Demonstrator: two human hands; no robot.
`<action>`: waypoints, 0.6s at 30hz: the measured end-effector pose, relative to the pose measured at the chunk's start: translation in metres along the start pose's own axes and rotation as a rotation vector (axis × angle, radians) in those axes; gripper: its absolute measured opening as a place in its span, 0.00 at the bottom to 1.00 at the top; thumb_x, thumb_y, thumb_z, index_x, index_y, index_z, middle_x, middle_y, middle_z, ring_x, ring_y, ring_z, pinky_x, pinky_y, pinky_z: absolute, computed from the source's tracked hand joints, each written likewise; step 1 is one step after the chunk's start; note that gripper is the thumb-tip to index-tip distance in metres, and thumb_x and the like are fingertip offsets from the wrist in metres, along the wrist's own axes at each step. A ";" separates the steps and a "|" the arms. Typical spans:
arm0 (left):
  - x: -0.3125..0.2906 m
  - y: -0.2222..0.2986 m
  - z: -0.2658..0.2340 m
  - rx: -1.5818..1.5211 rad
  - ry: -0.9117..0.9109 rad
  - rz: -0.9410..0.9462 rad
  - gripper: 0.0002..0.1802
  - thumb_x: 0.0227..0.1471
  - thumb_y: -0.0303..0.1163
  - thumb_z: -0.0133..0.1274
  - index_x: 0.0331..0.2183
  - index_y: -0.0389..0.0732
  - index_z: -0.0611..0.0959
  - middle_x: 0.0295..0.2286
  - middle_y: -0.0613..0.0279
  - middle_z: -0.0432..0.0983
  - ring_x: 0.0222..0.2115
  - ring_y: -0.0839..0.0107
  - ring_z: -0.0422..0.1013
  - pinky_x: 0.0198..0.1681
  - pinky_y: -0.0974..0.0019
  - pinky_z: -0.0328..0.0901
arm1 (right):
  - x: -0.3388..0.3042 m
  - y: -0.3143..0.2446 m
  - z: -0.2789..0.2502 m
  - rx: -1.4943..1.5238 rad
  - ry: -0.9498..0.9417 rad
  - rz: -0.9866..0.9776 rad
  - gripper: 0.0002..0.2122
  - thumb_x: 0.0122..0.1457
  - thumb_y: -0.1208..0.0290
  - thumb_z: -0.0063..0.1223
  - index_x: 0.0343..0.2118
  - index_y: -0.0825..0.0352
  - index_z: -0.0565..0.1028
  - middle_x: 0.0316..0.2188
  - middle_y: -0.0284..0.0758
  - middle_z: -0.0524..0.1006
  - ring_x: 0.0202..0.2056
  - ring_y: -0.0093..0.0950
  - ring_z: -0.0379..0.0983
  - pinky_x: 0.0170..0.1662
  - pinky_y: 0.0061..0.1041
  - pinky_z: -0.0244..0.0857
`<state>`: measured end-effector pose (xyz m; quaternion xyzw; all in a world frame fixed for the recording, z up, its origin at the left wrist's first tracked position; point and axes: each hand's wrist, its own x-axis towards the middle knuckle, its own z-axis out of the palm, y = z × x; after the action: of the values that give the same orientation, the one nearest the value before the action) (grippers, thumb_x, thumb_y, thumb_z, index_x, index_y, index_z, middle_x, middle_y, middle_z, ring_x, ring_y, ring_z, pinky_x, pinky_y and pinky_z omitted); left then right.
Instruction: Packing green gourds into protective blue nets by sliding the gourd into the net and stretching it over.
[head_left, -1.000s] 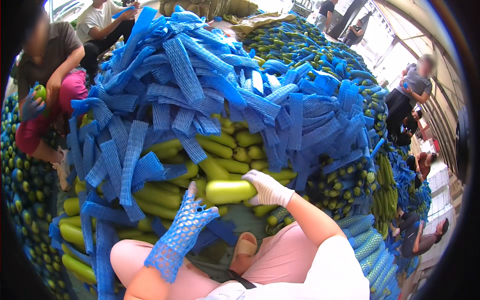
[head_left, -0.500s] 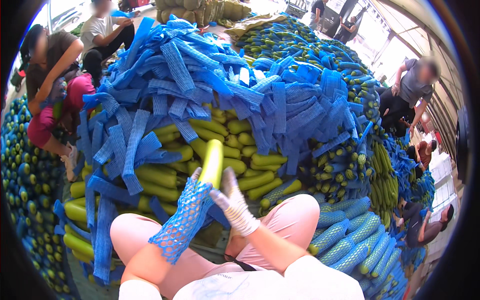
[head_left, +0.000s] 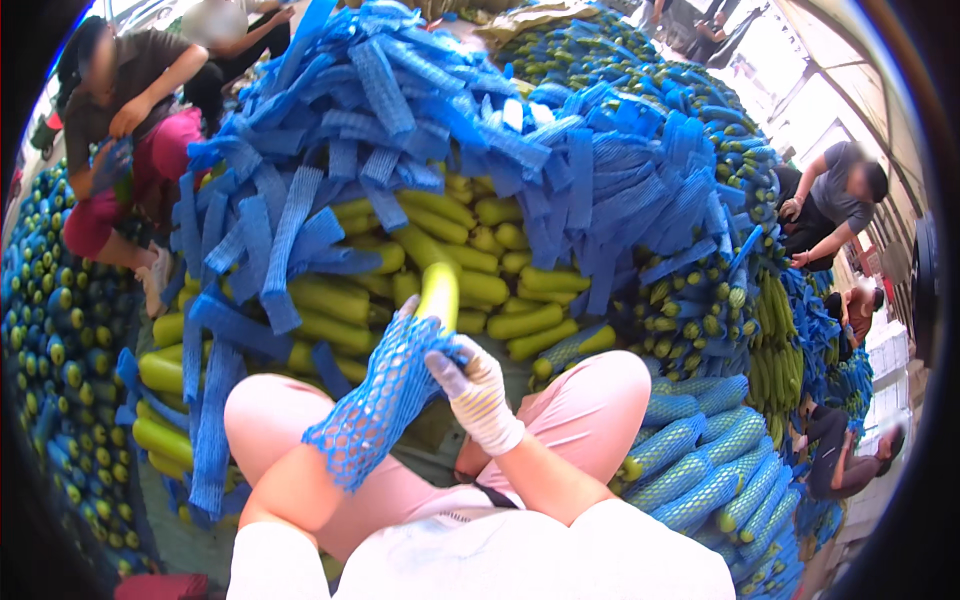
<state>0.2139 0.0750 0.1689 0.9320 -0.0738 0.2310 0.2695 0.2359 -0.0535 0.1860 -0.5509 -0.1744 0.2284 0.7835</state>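
Note:
A long, light-green gourd (head_left: 438, 292) points up and away from me, its near end inside a blue foam net sleeve (head_left: 360, 415). That sleeve is stretched over my left hand (head_left: 403, 335) and wrist. My left fingers are mostly hidden under the mesh, closed round the near part of the gourd, with a gloved fingertip showing beside it. My right hand (head_left: 480, 395), in a white and yellow striped glove with grey fingertips, pinches the sleeve's front edge at the gourd's right side.
Bare gourds (head_left: 330, 300) lie piled just ahead, under a heap of loose blue net sleeves (head_left: 400, 90). Netted gourds (head_left: 690, 450) are stacked by my right knee. More netted produce (head_left: 70, 350) fills the left side. A person (head_left: 130, 120) sits at the left; others are at the right.
My right hand has closed on the sleeve's front edge, its fingers stretched out before. The sleeve now covers more of the gourd's near end. The view has tilted downward.

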 end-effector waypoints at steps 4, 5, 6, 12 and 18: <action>-0.015 -0.020 0.047 -0.619 0.037 -0.403 0.16 0.44 0.32 0.54 0.39 0.42 0.77 0.38 0.47 0.72 0.46 0.46 0.66 0.53 0.51 0.60 | 0.027 -0.010 -0.002 -0.528 0.122 -0.151 0.05 0.56 0.71 0.55 0.32 0.67 0.76 0.19 0.28 0.72 0.24 0.13 0.64 0.29 0.18 0.62; -0.014 -0.012 0.041 -0.622 0.037 -0.357 0.17 0.45 0.32 0.53 0.40 0.42 0.76 0.39 0.48 0.72 0.46 0.47 0.66 0.53 0.52 0.60 | 0.042 0.011 -0.020 -0.315 0.114 -0.135 0.05 0.56 0.72 0.55 0.32 0.68 0.76 0.21 0.26 0.73 0.25 0.12 0.64 0.29 0.16 0.61; -0.010 -0.005 0.036 -0.639 0.034 -0.306 0.17 0.46 0.31 0.53 0.41 0.41 0.76 0.40 0.48 0.72 0.46 0.48 0.66 0.54 0.52 0.60 | 0.050 0.010 -0.028 -0.220 0.148 -0.136 0.05 0.57 0.73 0.55 0.32 0.70 0.76 0.23 0.24 0.73 0.26 0.12 0.64 0.31 0.15 0.61; -0.013 0.027 0.000 -1.028 0.057 -0.300 0.19 0.52 0.29 0.51 0.48 0.40 0.73 0.46 0.57 0.71 0.47 0.62 0.68 0.53 0.60 0.61 | 0.092 0.024 -0.094 -0.302 0.253 -0.095 0.07 0.56 0.70 0.57 0.32 0.68 0.77 0.24 0.24 0.74 0.25 0.11 0.64 0.30 0.13 0.60; -0.012 0.045 -0.017 -1.950 -0.019 -0.914 0.24 0.51 0.27 0.55 0.50 0.38 0.70 0.44 0.60 0.72 0.46 0.68 0.68 0.51 0.66 0.64 | 0.094 0.056 -0.147 -0.338 0.388 -0.034 0.12 0.58 0.66 0.54 0.38 0.70 0.75 0.29 0.28 0.75 0.30 0.14 0.65 0.36 0.16 0.62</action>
<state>0.1850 0.0465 0.1965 0.2565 0.1272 -0.0574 0.9564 0.3817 -0.1007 0.0866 -0.7045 -0.0656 0.0730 0.7029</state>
